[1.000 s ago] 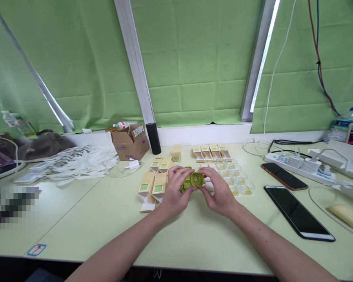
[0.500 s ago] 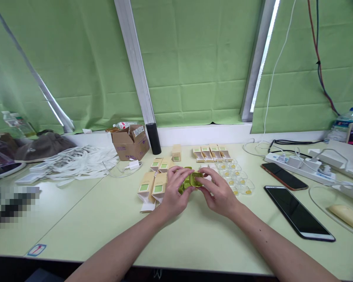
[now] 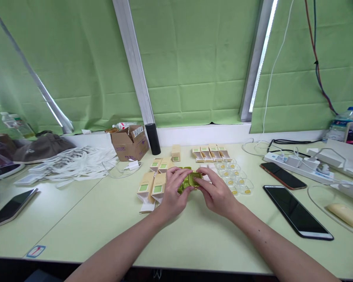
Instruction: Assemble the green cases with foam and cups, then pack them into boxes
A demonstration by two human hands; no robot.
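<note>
Between my two hands is a green plastic tray with small cup-like hollows (image 3: 195, 179); the fingers cover much of it. My left hand (image 3: 174, 196) is closed around its left side, thumb in front. My right hand (image 3: 219, 194) grips the right side, with fingertips at the rightmost hollow. Just left of the tray stand kraft paper boxes with green windows (image 3: 145, 188), their lower flaps open. Right of my right hand lies a clear plastic tray (image 3: 240, 173) with a small yellow piece in each of several hollows. More small kraft boxes (image 3: 214, 152) stand in a row behind.
A black cylinder (image 3: 153, 139) and an open cardboard box (image 3: 130, 143) stand at the back. White straps (image 3: 82, 162) are piled at the left. Phones (image 3: 297, 211), a power strip (image 3: 300, 167) with cables and a pale yellow mouse-like object (image 3: 346, 215) lie to the right.
My right fingers have shifted slightly over the green tray, whose right part now tilts a little differently. Both hands keep their hold. The view has moved very slightly.
</note>
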